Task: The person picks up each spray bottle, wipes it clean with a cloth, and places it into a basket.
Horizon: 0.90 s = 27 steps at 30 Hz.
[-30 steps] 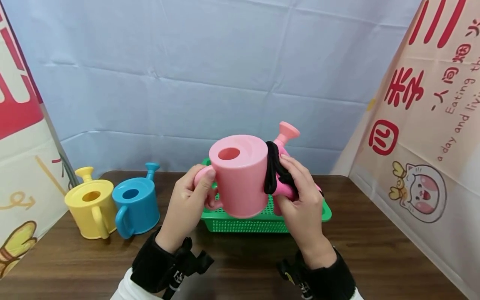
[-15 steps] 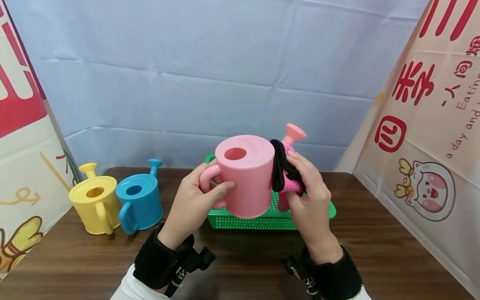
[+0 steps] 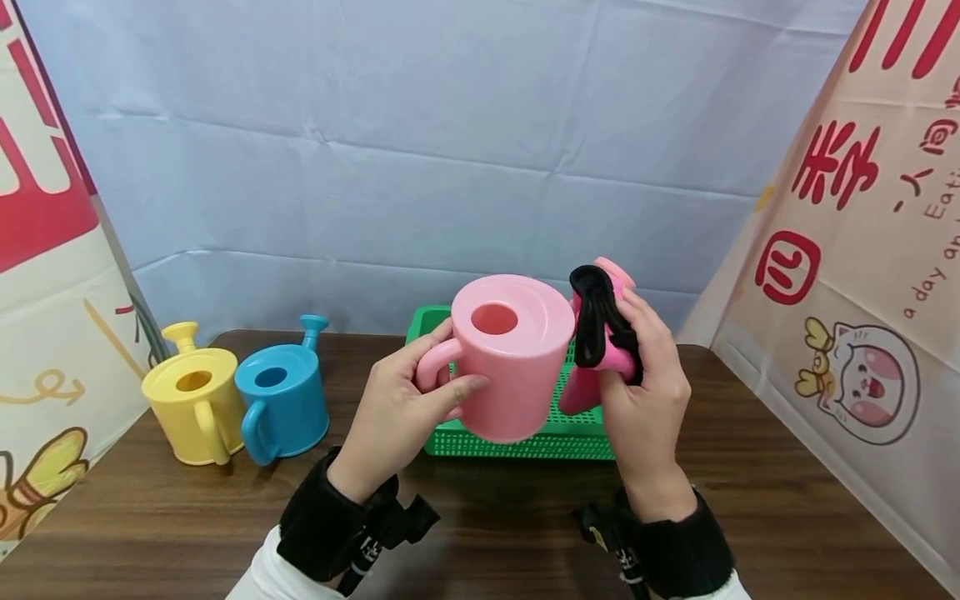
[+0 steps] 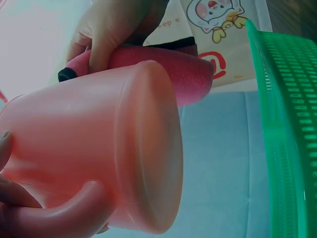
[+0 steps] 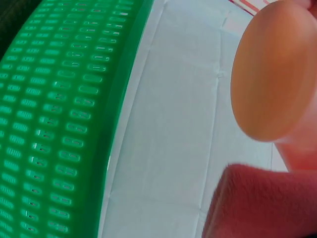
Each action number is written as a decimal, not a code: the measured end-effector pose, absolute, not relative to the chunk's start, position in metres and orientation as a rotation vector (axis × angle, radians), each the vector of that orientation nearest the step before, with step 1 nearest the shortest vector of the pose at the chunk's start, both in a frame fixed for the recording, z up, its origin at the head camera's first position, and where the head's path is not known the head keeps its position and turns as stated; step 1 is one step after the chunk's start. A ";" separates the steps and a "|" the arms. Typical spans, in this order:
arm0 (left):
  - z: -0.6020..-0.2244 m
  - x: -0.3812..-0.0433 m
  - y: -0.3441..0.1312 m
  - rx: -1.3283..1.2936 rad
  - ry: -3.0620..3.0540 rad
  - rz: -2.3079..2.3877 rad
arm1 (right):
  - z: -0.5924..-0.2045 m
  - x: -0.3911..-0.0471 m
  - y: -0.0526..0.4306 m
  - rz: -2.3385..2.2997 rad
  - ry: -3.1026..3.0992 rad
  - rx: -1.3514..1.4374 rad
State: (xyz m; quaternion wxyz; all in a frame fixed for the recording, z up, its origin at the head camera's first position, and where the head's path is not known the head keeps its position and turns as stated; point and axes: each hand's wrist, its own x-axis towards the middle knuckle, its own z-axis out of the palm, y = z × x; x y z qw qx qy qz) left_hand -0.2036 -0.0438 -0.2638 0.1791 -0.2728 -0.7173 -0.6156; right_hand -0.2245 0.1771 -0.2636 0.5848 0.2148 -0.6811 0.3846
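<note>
My left hand grips a pink watering can by its handle, with the thumb against the can's side. The can is upright above the table, its round top opening facing me. My right hand pinches a folded pink fabric piece with black bands just right of the can. This fabric covers much of the can's right rear, and a pale pink rounded part shows above it. In the right wrist view the can's base and the fuzzy fabric lie close together.
A green perforated basket stands on the brown table behind and below the hands. A yellow watering can and a blue watering can stand side by side at the left. A pale cloth backdrop hangs behind.
Both hands have shifted right. The folded fabric has moved away from the can's side and turned, now overlapping the spout's head. My left thumb has slid from the handle onto the can's side.
</note>
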 end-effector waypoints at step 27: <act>-0.258 -0.209 -0.056 -0.761 -1.975 -1.959 | -0.261 -0.219 0.179 1.091 -1.686 0.751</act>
